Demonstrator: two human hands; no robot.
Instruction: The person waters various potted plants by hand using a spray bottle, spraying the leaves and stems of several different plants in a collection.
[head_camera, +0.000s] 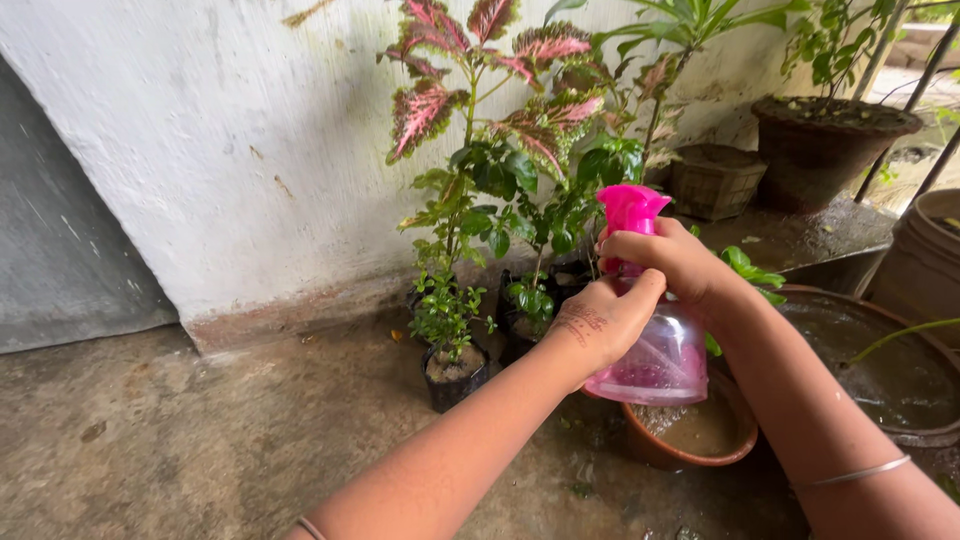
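Hands together on our pink spray bottle (655, 340), held above a terracotta pot (690, 440): left hand (600, 320) clamped around its clear body, right hand (665, 255) gripping the trigger head, forearms angled toward small potted plants (455, 330)

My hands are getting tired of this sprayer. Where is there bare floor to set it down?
Bare concrete floor lies left of the small black nursery bag, below the white wall. It is crowded to the right: the clay pots and the water-filled basin sit close under the pink spray bottle.
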